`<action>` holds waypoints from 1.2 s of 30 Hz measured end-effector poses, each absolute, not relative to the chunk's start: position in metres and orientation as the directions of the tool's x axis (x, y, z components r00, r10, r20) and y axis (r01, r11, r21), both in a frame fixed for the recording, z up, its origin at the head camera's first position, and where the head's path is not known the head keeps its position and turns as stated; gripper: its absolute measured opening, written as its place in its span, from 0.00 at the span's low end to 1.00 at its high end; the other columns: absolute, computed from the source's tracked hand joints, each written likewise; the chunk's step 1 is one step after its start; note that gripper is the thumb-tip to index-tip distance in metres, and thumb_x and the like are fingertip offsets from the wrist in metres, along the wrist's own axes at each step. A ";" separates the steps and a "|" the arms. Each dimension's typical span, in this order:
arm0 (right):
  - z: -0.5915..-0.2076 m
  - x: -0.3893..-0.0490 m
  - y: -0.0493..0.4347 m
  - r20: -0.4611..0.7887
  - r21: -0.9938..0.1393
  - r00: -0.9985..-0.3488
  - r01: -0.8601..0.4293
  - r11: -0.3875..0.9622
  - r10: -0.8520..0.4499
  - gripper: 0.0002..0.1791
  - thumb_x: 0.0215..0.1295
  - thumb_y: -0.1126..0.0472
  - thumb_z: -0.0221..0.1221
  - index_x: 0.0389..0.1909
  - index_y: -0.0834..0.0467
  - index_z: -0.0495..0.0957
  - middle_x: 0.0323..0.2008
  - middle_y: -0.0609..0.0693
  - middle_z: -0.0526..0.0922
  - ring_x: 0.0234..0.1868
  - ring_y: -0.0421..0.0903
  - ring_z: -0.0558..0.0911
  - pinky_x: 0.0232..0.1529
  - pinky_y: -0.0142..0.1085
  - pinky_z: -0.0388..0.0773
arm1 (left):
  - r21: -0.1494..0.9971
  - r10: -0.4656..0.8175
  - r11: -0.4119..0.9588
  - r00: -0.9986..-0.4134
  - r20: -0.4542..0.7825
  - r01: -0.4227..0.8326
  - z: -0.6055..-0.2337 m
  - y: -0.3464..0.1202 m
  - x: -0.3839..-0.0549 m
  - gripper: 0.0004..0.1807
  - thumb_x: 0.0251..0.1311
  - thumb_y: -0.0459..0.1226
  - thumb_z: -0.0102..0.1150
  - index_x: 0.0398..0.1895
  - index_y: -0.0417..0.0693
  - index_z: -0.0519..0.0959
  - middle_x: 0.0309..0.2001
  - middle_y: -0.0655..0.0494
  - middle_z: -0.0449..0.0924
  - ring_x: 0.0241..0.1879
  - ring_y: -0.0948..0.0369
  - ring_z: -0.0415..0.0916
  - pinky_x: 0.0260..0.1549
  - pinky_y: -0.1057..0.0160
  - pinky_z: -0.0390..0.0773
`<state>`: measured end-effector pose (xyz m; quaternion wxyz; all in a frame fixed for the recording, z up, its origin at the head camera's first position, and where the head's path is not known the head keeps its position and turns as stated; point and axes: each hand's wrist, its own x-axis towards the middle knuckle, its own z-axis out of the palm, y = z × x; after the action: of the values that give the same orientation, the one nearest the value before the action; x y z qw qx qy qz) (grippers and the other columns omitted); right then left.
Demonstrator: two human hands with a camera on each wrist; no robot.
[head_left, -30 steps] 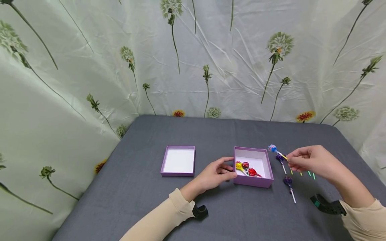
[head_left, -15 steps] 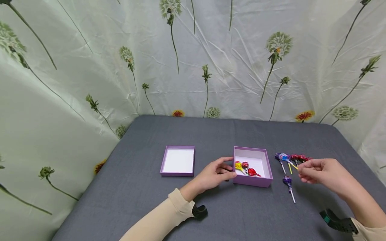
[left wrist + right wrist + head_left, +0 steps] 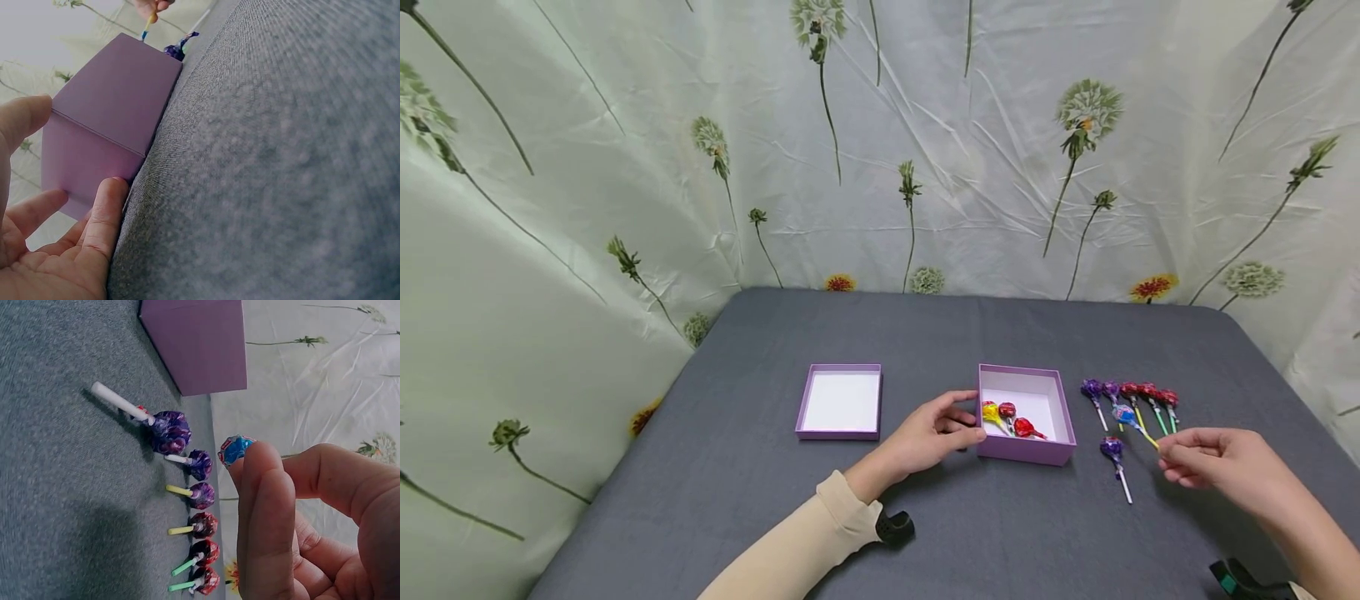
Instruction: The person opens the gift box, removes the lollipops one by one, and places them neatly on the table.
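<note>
My right hand (image 3: 1225, 462) pinches the yellow stick of a blue-wrapped lollipop (image 3: 1124, 415), held over the table just in front of a row of lollipops. In the right wrist view its blue head (image 3: 235, 449) peeks out past the fingertips, and the stick is hidden. My left hand (image 3: 928, 433) rests against the left side of an open purple box (image 3: 1028, 451), its fingertips touching the wall in the left wrist view. Inside the box lie a yellow lollipop (image 3: 992, 413) and two red ones (image 3: 1026, 428). A purple lollipop (image 3: 1112, 450) with a white stick lies nearer me.
The row of purple (image 3: 1091, 388) and red lollipops (image 3: 1167, 397) lies right of the box, sticks toward me. A shallow purple lid (image 3: 838, 402) with a white inside lies to the left. Behind the grey table (image 3: 700, 500) hangs a flowered curtain (image 3: 1000, 167).
My right hand has drawn the blue lollipop toward me and to the right, away from beside the box, uncovering the row of lollipops. My left hand stays at the box.
</note>
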<state>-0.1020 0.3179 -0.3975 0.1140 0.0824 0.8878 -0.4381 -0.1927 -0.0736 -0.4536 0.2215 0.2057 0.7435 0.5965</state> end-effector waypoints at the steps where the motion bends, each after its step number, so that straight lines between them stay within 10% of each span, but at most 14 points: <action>1: -0.398 -0.102 0.318 -0.280 -0.758 -0.959 0.254 0.600 0.053 0.22 0.84 0.59 0.56 0.55 0.78 0.82 0.36 0.46 0.92 0.33 0.34 0.88 0.37 0.34 0.87 | 0.979 0.571 0.202 -0.817 -0.083 0.041 -0.454 -0.074 -0.193 0.33 0.71 0.41 0.69 0.77 0.56 0.73 0.57 0.50 0.85 0.46 0.67 0.83 0.41 0.65 0.77; 36: -0.431 -0.083 0.330 -0.367 -0.813 -0.930 0.324 0.484 0.007 0.18 0.83 0.67 0.52 0.50 0.82 0.79 0.32 0.44 0.90 0.31 0.35 0.88 0.36 0.32 0.87 | 0.978 0.582 0.207 -0.807 -0.099 0.030 -0.451 -0.075 -0.192 0.32 0.72 0.42 0.68 0.78 0.57 0.72 0.59 0.49 0.84 0.49 0.65 0.83 0.43 0.64 0.77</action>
<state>-0.0832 0.3298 -0.4309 0.1589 0.0978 0.8465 -0.4987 -0.1917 -0.0746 -0.4508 0.2321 0.2065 0.7415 0.5947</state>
